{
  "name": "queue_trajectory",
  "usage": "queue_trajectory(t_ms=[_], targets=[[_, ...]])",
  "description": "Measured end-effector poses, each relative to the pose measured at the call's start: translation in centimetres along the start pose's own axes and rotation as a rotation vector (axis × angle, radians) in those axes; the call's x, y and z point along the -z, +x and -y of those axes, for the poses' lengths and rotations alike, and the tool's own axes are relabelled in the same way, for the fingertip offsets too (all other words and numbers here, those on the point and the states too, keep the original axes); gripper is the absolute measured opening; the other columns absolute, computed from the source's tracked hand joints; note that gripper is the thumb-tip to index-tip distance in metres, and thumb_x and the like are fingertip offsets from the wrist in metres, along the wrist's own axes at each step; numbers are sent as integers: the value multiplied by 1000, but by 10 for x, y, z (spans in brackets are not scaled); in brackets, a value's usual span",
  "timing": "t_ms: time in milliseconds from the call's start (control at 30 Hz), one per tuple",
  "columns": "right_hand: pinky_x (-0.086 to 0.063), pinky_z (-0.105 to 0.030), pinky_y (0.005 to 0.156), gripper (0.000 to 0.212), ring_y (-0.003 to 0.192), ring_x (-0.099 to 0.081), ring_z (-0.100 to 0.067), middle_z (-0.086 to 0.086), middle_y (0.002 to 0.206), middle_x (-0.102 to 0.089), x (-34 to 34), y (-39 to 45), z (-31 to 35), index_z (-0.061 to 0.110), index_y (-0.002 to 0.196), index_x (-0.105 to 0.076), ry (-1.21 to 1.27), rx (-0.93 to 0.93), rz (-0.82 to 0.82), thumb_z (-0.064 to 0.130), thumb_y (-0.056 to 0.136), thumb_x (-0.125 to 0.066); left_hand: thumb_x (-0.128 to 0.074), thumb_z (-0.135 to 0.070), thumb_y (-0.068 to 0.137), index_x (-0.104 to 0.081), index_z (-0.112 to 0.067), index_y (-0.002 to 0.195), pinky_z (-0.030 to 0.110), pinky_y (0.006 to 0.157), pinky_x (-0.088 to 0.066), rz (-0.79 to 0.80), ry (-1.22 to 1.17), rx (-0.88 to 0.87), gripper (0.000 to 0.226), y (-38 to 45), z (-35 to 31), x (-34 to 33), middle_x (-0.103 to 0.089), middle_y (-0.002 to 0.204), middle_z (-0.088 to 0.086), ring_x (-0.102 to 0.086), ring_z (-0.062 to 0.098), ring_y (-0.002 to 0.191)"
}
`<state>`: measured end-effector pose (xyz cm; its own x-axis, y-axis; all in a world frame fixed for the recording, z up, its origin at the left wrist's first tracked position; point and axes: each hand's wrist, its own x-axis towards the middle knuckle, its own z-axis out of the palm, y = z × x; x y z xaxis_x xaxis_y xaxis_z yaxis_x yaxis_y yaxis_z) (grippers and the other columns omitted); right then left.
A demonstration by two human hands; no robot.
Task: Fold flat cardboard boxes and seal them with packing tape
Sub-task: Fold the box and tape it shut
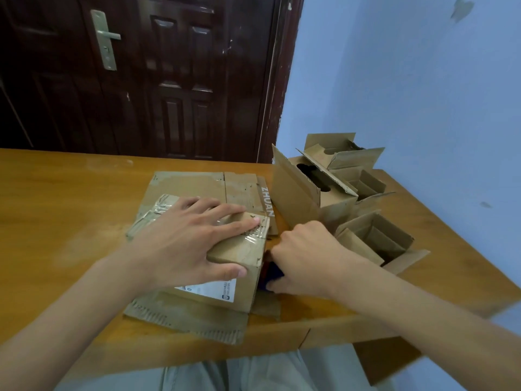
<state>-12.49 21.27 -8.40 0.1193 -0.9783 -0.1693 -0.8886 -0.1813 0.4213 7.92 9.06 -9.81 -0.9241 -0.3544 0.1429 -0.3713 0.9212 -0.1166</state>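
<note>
Cardboard box (pixel 225 266) under spread left hand (pixel 180 238), right hand (pixel 304 263) fingers gripping dark dispenser (pixel 272 275), open boxes (pixel 352 204) beside.

You are showing two bare forearms coming in from the bottom corners, with no sleeves, watch, rings or gloves showing on them. Your left hand (pixel 180 244) and your right hand (pixel 304 261) are both uncovered, with short, plain fingernails. You are wearing pale grey-green trousers (pixel 253 373), the light fabric creasing softly across your lap at the bottom edge.
</note>
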Motion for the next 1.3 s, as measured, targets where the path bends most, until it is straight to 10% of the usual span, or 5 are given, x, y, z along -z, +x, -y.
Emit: queue_trajectory(t_ms=[300, 600, 733, 967, 1300], targets=[[-39, -41, 85, 83, 102, -41, -27, -14, 116, -42, -52, -16, 47, 24, 166, 5, 128, -593, -122, 64, 105, -34, -1, -97, 83, 24, -57, 155, 46, 131, -1, 65, -69, 91, 86, 0, -4, -5, 11, 173, -21, 2, 12, 160], [-41, -52, 113, 75, 131, -48, -37, -18, 141, -53, -79, 10, 66, 28, 162, -31, 458, -725, -342, 37, 96, -67, 0, -94, 82, 18, -51, 160, 52, 131, -4, 105, -76, 292, 91, -2, -27, -1, 10, 174, -16, -1, 19, 161], [-37, -41, 122, 45, 142, -43, -2, 16, 150, -53, -51, -6, 61, 33, 147, -56, 1122, -731, -879, 42, 107, -38, -2, -94, 83, 14, -44, 163, 54, 130, -4, 128, -75, 305, 96, -1, -28, 0, 12, 174, -15, 0, 20, 162], [-31, -33, 125, 59, 149, -25, 11, 30, 165, -28, -24, 24, 92, 44, 163, -22, 1532, -485, -757, 33, 110, -43, 0, -86, 87, 15, -25, 166, 52, 131, 3, 221, -107, 292, 101, -1, -26, 5, 22, 172, -12, 17, 11, 160], [-58, -20, 79, 45, 101, -65, 8, 30, 145, -55, -29, 34, 95, 41, 142, -58, 1667, -576, -893, 25, 100, -52, -37, -25, 112, -71, -9, 133, 40, 116, -46, -785, -142, 386, 43, -84, -4, -53, -66, 141, 0, -59, 17, 138]])
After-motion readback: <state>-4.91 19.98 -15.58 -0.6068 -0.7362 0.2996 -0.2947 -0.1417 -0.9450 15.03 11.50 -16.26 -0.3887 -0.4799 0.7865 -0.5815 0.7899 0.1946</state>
